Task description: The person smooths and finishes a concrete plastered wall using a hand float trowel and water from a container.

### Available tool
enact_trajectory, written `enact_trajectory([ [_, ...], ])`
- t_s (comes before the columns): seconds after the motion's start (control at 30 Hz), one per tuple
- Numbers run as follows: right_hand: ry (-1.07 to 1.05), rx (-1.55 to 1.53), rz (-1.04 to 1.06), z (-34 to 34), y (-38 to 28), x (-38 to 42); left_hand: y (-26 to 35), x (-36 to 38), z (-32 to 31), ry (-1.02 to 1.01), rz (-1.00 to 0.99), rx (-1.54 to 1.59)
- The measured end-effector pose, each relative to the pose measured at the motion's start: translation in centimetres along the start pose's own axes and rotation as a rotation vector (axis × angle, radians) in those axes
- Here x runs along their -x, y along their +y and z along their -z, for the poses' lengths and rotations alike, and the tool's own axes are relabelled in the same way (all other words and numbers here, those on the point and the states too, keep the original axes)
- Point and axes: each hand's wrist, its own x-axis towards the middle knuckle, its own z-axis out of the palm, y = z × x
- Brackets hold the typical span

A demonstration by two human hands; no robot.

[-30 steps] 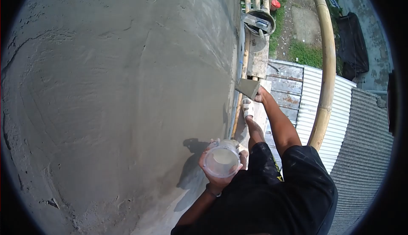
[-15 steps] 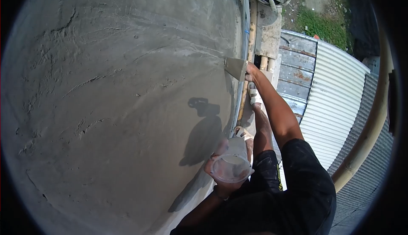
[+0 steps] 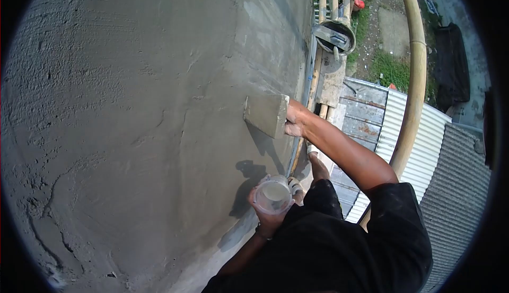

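Observation:
My left hand is wrapped round a clear plastic tub, low in the view beside the wall. The tub's open mouth faces up, and something pale and cloudy shows inside. In my right hand is a flat, grey-coated trowel, held by its back edge, with its far edge at the wall. The wall is covered in wet-looking grey plaster, smooth near the trowel and rougher at the far left.
A bucket with a tool across it stands at the top on the narrow plank walkway. A bamboo pole curves down the right side. Corrugated roofing lies below, with grass beyond.
The view has shifted toward the wall, showing more of the bucket and bamboo. My right hand has moved the trowel further over the plaster. My left hand still holds the tub.

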Motion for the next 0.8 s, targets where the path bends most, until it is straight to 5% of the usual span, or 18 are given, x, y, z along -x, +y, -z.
enact_trajectory([
  [0.13,-0.118,0.009,0.0,-6.3,-3.0,6.8,1.2,0.1,-1.6,0.057,-0.002,0.003],
  [0.27,-0.714,-0.238,-0.006,-3.3,-8.7,8.5,3.1,-0.6,-1.8,0.117,-0.02,-0.015],
  [0.53,0.016,-0.289,0.419,12.7,-2.1,12.8,3.3,-4.0,-3.5,0.13,-0.01,0.055],
  [0.7,0.061,-0.412,0.426,17.9,4.8,16.9,2.8,-9.8,-6.3,0.132,-0.049,0.265],
  [0.8,0.291,-0.299,0.482,17.7,6.5,19.7,1.7,-12.4,-7.6,0.182,0.012,0.391],
])
